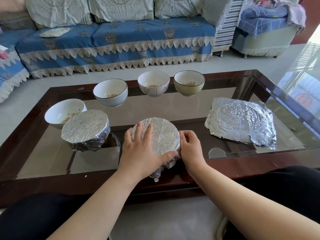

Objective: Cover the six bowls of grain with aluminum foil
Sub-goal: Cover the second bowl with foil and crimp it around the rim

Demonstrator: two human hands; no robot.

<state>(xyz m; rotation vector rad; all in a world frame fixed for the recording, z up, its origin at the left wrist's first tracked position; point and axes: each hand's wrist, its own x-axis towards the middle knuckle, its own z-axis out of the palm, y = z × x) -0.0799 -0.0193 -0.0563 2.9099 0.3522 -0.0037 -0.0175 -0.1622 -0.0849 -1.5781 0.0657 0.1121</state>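
A foil-covered bowl (161, 135) stands near the table's front edge. My left hand (141, 149) lies flat on its top, fingers straight, thumb along the near rim. My right hand (189, 148) curls against its right side and pinches the foil at the rim. Another foil-wrapped bowl (85, 129) sits to the left. Uncovered bowls with grain stand further back: a white bowl (60, 113) at far left, a white bowl with a dark rim (110, 94), a white bowl (153, 83) and a greenish bowl (189, 82). A stack of crinkled foil sheets (240, 120) lies at the right.
The bowls stand on a glass-topped coffee table with a dark wooden frame (285, 90). A blue sofa with lace trim (117, 42) runs behind it, and an armchair (265, 32) stands at the back right. My knees are at the table's near edge.
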